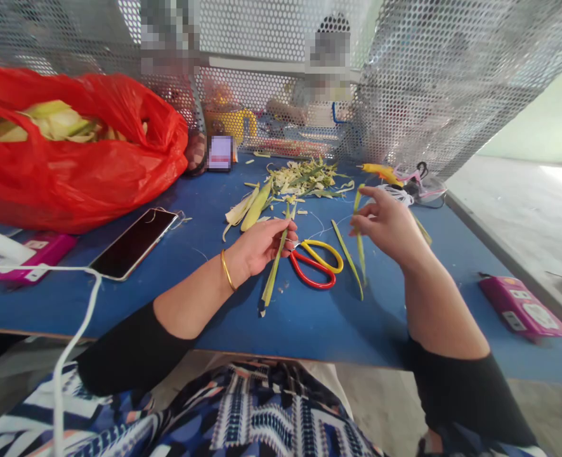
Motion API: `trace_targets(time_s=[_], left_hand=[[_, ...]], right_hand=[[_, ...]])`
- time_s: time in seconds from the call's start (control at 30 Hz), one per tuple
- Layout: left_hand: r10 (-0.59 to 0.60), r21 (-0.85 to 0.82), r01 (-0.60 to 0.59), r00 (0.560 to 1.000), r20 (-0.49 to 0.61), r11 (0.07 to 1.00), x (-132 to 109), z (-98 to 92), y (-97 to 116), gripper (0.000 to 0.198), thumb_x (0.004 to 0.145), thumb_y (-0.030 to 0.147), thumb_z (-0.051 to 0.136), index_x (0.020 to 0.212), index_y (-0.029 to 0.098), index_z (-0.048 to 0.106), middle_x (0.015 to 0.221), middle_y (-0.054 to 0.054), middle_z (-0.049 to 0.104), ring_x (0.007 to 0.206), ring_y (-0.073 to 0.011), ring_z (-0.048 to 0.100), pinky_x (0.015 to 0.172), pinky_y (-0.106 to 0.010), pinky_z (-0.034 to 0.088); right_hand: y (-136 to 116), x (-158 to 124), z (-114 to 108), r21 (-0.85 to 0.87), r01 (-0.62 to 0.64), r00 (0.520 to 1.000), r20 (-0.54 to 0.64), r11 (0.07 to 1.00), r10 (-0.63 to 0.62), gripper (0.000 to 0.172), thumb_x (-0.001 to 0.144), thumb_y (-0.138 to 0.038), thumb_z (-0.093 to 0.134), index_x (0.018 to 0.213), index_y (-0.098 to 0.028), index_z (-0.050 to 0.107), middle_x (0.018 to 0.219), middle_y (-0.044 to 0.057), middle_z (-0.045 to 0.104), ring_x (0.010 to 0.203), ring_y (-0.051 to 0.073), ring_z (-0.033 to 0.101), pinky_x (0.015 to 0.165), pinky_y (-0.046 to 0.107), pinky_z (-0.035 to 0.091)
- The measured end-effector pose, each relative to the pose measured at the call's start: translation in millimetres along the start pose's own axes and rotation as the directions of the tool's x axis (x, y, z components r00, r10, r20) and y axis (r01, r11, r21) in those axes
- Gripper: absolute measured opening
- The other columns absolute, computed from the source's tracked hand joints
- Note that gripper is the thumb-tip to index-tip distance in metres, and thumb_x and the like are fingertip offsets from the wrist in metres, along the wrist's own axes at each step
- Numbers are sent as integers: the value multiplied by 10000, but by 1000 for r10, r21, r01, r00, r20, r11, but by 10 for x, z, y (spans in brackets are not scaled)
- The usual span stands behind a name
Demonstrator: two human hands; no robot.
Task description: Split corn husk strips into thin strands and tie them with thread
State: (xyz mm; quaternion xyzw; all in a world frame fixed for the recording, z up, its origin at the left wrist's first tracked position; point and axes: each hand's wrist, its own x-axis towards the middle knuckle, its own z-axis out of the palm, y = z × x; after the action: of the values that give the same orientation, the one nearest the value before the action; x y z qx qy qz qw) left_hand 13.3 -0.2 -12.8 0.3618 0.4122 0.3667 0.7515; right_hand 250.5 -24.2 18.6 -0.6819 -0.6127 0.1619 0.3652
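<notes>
In the head view, my left hand (267, 244) is closed around a narrow green strip of corn husk (275, 271), which slants down toward me. My right hand (380, 225) pinches another husk strip (359, 244) between thumb and fingers, its lower end hanging over the table. Between the hands lie scissors (316, 263) with one red and one yellow handle; their blades are partly hidden near my left fingers. Another loose strip (348, 260) rests just right of the scissors. Beyond my left hand are whole husk pieces (256, 208) and a pile of cut husk scraps (304, 178).
A red plastic bag (85, 171) of husks stands at left, near a phone (136, 243) and a white cable (84, 327). Purple packs (523, 304) lie at both sides. A yellow-handled tool (380, 171) and glasses (431, 187) sit at back right, before a perforated metal screen (271, 63).
</notes>
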Motion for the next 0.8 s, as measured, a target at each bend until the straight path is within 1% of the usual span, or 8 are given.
trace_targets(time_s=[0.1, 0.17, 0.23, 0.3, 0.4, 0.5, 0.57, 0.8], left_hand=[[38, 19, -37, 999, -21, 999, -14, 13, 4, 250, 965, 201, 593, 725, 166, 653, 624, -10, 628, 476, -68, 556, 472, -184, 459], [86, 25, -85, 996, -33, 996, -34, 34, 14, 251, 976, 202, 584, 737, 165, 652, 628, -5, 632, 489, -71, 569, 488, -187, 467], [145, 25, -144, 988, -45, 989, -54, 54, 25, 253, 986, 214, 583, 744, 169, 643, 634, 5, 632, 504, -72, 582, 509, -190, 475], [206, 22, -205, 976, -63, 979, -63, 68, 29, 252, 990, 239, 596, 751, 173, 634, 648, 12, 637, 517, -71, 592, 533, -192, 481], [275, 17, -275, 956, -100, 961, -57, 73, 17, 224, 971, 296, 651, 782, 177, 644, 681, 9, 664, 565, -83, 629, 565, -198, 491], [305, 14, -305, 945, -120, 952, -49, 79, -6, 204, 946, 356, 688, 837, 183, 678, 745, -14, 713, 697, -125, 702, 612, -215, 522], [311, 16, -312, 942, -122, 950, -52, 93, -17, 206, 947, 363, 680, 838, 188, 689, 788, -28, 739, 769, -149, 727, 658, -234, 548], [275, -68, -285, 953, -130, 956, -92, 160, -17, 227, 1009, 244, 553, 839, 185, 691, 758, -33, 747, 740, -149, 718, 705, -256, 570]], right_hand=[[-72, -43, 106, 416, -52, 991, 136, 908, -6, 467, 695, -319, 766, 1146, -198, 742, 655, -14, 689, 518, 167, 626, 606, 346, 539], [-132, -76, 173, 580, -120, 976, 218, 806, -12, 328, 644, -377, 818, 911, -189, 779, 686, 18, 720, 568, 163, 658, 647, 348, 567], [-195, -112, 232, 670, -163, 966, 257, 724, -20, 324, 592, -385, 862, 839, -191, 782, 780, 52, 769, 692, 186, 714, 714, 350, 586], [-248, -147, 282, 682, -158, 972, 236, 714, -11, 339, 562, -377, 884, 835, -200, 787, 804, 51, 781, 713, 189, 713, 689, 331, 573], [-301, -191, 346, 561, -79, 992, 125, 824, 10, 255, 621, -424, 841, 715, -198, 769, 626, 10, 689, 546, 136, 570, 528, 280, 446], [-347, -241, 418, 454, 33, 998, 32, 891, -53, 244, 671, -440, 788, 639, -202, 745, 564, -10, 607, 555, 123, 484, 520, 274, 367], [-388, -285, 480, 463, 40, 996, 58, 885, -75, 250, 670, -443, 777, 615, -204, 723, 561, -16, 592, 573, 123, 475, 542, 275, 367], [-493, -426, 690, 570, -160, 960, 279, 806, -7, 358, 661, -544, 765, 622, -199, 678, 464, -66, 452, 459, 85, 337, 466, 255, 267]])
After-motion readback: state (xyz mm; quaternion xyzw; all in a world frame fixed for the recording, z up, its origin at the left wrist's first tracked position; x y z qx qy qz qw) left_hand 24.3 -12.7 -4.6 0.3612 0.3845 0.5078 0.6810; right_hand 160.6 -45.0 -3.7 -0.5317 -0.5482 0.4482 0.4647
